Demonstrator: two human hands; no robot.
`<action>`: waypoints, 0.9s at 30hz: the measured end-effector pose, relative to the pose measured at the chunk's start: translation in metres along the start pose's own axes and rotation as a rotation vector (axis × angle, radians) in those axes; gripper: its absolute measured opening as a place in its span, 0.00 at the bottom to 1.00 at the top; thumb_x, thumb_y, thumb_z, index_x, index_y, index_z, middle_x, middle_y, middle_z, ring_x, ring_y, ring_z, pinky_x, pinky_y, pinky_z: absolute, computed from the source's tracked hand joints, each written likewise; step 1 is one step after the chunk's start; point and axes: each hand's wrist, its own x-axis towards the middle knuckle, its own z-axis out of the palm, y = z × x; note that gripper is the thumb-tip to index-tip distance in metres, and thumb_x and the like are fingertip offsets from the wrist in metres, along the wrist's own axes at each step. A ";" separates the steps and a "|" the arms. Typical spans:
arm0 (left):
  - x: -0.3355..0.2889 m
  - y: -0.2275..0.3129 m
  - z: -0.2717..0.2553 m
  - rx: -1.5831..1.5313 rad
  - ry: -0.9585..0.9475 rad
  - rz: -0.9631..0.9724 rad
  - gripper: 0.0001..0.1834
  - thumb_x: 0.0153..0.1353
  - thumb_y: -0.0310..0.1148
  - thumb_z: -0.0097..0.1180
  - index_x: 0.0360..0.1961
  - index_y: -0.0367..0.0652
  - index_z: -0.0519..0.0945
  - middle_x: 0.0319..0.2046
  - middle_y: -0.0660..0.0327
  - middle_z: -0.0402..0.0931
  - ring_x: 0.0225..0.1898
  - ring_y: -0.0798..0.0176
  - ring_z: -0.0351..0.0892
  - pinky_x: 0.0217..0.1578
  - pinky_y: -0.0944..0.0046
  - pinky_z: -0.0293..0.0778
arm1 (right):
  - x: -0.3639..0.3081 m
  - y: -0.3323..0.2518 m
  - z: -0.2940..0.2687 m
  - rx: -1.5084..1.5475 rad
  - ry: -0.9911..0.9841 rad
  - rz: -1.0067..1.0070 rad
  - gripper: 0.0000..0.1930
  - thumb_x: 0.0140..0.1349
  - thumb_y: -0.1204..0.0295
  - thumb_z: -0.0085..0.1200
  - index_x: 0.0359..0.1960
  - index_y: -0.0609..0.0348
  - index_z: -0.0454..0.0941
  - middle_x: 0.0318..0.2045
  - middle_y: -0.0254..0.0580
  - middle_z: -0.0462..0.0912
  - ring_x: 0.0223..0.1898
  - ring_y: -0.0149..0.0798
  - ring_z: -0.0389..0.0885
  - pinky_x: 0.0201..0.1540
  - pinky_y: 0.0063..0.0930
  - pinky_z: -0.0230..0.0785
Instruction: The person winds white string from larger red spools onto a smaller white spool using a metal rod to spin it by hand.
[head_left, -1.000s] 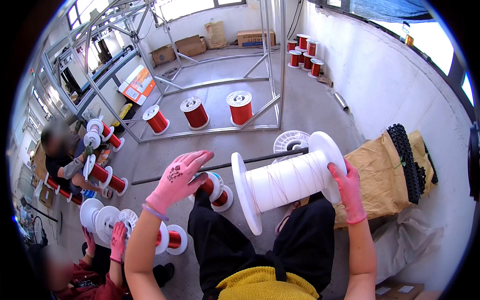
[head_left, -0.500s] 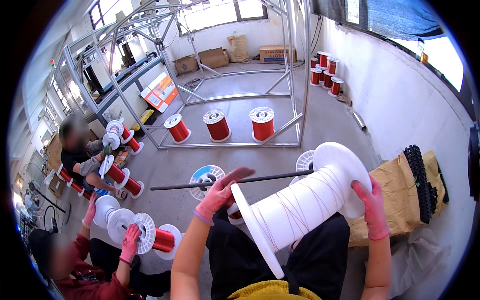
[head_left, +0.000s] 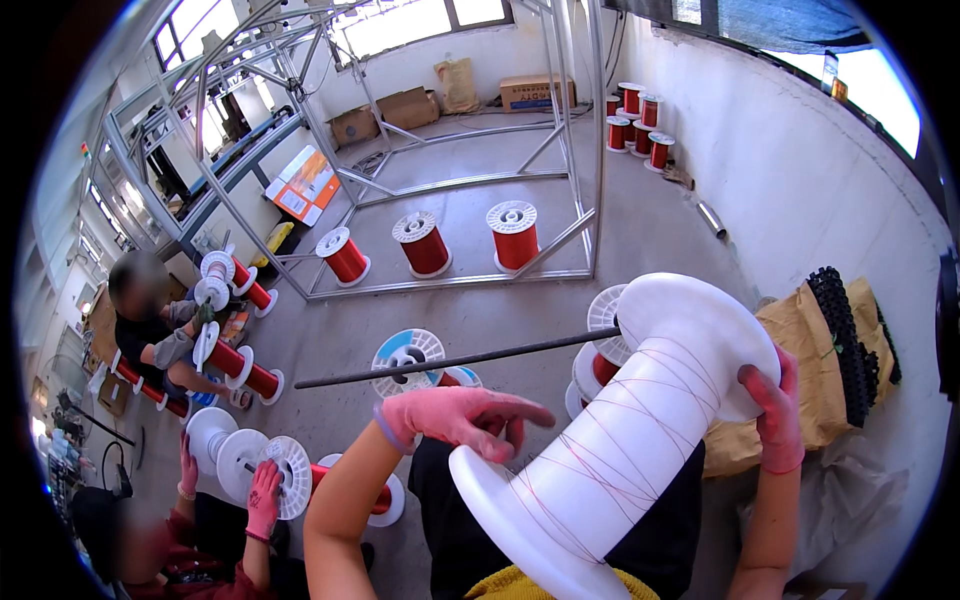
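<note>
A large white plastic spool (head_left: 630, 430), loosely wound with thin reddish wire, lies tilted across my lap. My right hand (head_left: 777, 412), in a pink glove, is closed on the rim of its far flange. My left hand (head_left: 462, 415), gloved likewise, hovers beside the near flange with its index finger stretched out and holds nothing. Beyond that hand a long dark rod (head_left: 450, 361) runs sideways. Its right end disappears behind the far flange, so I cannot tell what it rests in. Spools of red wire (head_left: 408, 352) stand on the floor just past the rod.
Three red wire spools (head_left: 421, 243) stand in line by a metal frame (head_left: 450, 286). More spools (head_left: 640, 120) are stacked against the right wall. Brown sacking (head_left: 800, 350) lies at my right. On my left, a co-worker's gloved hand (head_left: 263, 498) handles spools; another person (head_left: 150, 320) sits beyond.
My left hand has come away from the rod and swung nearer, toward the near flange. The white spool has shifted slightly right and toward me, with my right hand still on its rim.
</note>
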 end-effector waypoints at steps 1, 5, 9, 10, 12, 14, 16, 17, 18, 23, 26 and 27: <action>0.000 -0.003 0.001 0.044 0.017 -0.017 0.44 0.50 0.51 0.67 0.65 0.40 0.65 0.46 0.61 0.76 0.37 0.70 0.71 0.44 0.71 0.67 | 0.000 0.000 0.000 -0.013 -0.012 0.006 0.26 0.49 0.69 0.61 0.51 0.69 0.75 0.40 0.39 0.80 0.42 0.29 0.77 0.48 0.25 0.68; -0.009 -0.030 -0.002 0.341 0.057 0.096 0.43 0.45 0.52 0.70 0.60 0.41 0.71 0.50 0.60 0.76 0.38 0.68 0.72 0.44 0.68 0.68 | 0.003 -0.003 0.004 -0.028 -0.120 -0.016 0.29 0.47 0.65 0.61 0.51 0.69 0.75 0.41 0.39 0.80 0.43 0.30 0.77 0.49 0.24 0.67; -0.015 -0.005 0.011 0.081 0.188 -0.010 0.46 0.44 0.52 0.71 0.62 0.40 0.69 0.55 0.57 0.72 0.36 0.69 0.72 0.44 0.68 0.70 | 0.000 0.003 0.004 -0.026 -0.054 -0.024 0.30 0.46 0.63 0.61 0.50 0.69 0.76 0.41 0.38 0.80 0.44 0.30 0.76 0.49 0.24 0.66; -0.016 0.004 0.017 0.067 0.150 -0.008 0.44 0.47 0.49 0.69 0.63 0.40 0.68 0.54 0.59 0.72 0.35 0.69 0.70 0.43 0.68 0.69 | 0.001 0.002 0.005 -0.033 -0.072 -0.032 0.30 0.46 0.63 0.61 0.50 0.69 0.76 0.41 0.38 0.80 0.44 0.30 0.76 0.49 0.24 0.66; -0.015 0.013 0.028 0.036 0.076 -0.002 0.40 0.53 0.45 0.65 0.64 0.41 0.66 0.51 0.62 0.72 0.32 0.68 0.66 0.39 0.70 0.68 | 0.003 0.000 0.007 -0.048 -0.114 -0.060 0.30 0.45 0.62 0.61 0.50 0.69 0.76 0.41 0.38 0.80 0.44 0.30 0.76 0.49 0.24 0.66; -0.004 -0.001 0.034 0.130 0.016 0.012 0.38 0.56 0.43 0.62 0.65 0.40 0.64 0.47 0.60 0.75 0.35 0.67 0.69 0.41 0.69 0.69 | 0.004 -0.003 0.008 -0.091 -0.153 -0.084 0.31 0.45 0.60 0.61 0.50 0.69 0.76 0.41 0.38 0.80 0.44 0.31 0.76 0.49 0.24 0.66; -0.003 0.002 0.036 0.153 -0.091 -0.110 0.35 0.57 0.42 0.61 0.63 0.39 0.67 0.45 0.58 0.77 0.38 0.68 0.72 0.42 0.68 0.70 | 0.005 -0.008 0.008 -0.139 -0.169 -0.092 0.32 0.45 0.58 0.60 0.50 0.70 0.76 0.41 0.38 0.79 0.43 0.30 0.76 0.48 0.24 0.66; -0.002 -0.003 0.038 0.184 -0.069 -0.058 0.25 0.60 0.37 0.57 0.56 0.37 0.74 0.40 0.57 0.78 0.42 0.65 0.74 0.46 0.66 0.70 | 0.006 -0.010 0.009 -0.149 -0.168 -0.093 0.32 0.45 0.58 0.60 0.49 0.70 0.76 0.40 0.38 0.79 0.43 0.30 0.76 0.48 0.24 0.66; -0.002 -0.007 0.036 0.217 -0.056 0.013 0.21 0.59 0.34 0.55 0.53 0.37 0.76 0.39 0.58 0.78 0.42 0.64 0.74 0.46 0.65 0.70 | 0.004 -0.011 0.011 -0.136 -0.151 -0.090 0.32 0.44 0.58 0.60 0.49 0.70 0.76 0.40 0.37 0.79 0.42 0.30 0.76 0.47 0.23 0.66; -0.007 -0.019 0.025 0.291 0.073 0.187 0.11 0.59 0.28 0.50 0.41 0.36 0.79 0.35 0.59 0.76 0.43 0.59 0.72 0.50 0.64 0.67 | 0.008 -0.002 0.001 -0.109 -0.147 -0.061 0.31 0.46 0.61 0.60 0.51 0.67 0.74 0.42 0.38 0.78 0.44 0.32 0.75 0.50 0.27 0.65; -0.017 -0.038 0.031 0.123 0.221 0.233 0.09 0.58 0.26 0.48 0.37 0.37 0.78 0.32 0.63 0.74 0.37 0.67 0.71 0.44 0.68 0.68 | 0.013 0.021 -0.019 -0.075 -0.214 -0.076 0.30 0.51 0.70 0.59 0.58 0.60 0.67 0.52 0.41 0.74 0.53 0.36 0.72 0.59 0.34 0.63; -0.024 -0.046 0.034 0.018 0.271 0.235 0.08 0.59 0.27 0.48 0.38 0.38 0.78 0.31 0.64 0.74 0.36 0.69 0.71 0.42 0.70 0.68 | 0.011 0.029 -0.014 -0.071 -0.146 -0.110 0.30 0.52 0.69 0.59 0.59 0.59 0.67 0.52 0.41 0.74 0.53 0.36 0.72 0.59 0.34 0.63</action>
